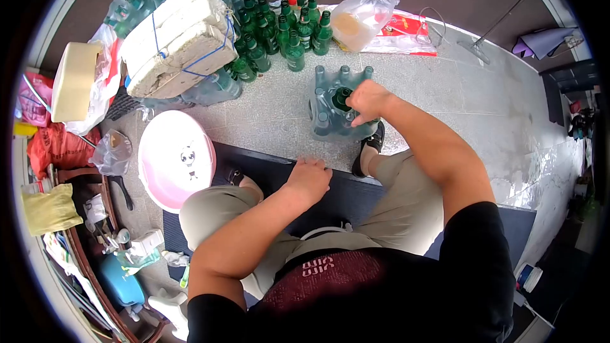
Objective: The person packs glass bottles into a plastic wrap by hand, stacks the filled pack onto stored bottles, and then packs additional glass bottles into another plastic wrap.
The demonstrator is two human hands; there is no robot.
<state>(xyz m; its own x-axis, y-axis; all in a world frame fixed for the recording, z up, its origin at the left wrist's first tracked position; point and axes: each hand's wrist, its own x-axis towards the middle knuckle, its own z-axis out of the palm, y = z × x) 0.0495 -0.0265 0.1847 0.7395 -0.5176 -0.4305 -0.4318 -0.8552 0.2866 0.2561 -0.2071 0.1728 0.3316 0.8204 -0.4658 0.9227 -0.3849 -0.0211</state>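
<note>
One pink basin (164, 165) sits left of one plastic-wrapped bottle pack (333, 113), on the floor before the person. Right hand (368, 101): bent fingers touching the pack's top. Left hand (310, 176): loosely curled, palm hidden. Cannot tell whether either grips.

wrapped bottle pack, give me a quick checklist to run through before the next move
1. Wrapped bottle pack upright on the floor: ok.
2. Right hand at the pack: ok, over its top, beside a dark green bottle.
3. Right hand's grip firm: cannot tell, the fingertips are partly hidden.
4. Left hand steadying the pack: not ok, it is apart from it.
5. Loose green bottles clear of the pack: ok, floor shows between.
</note>
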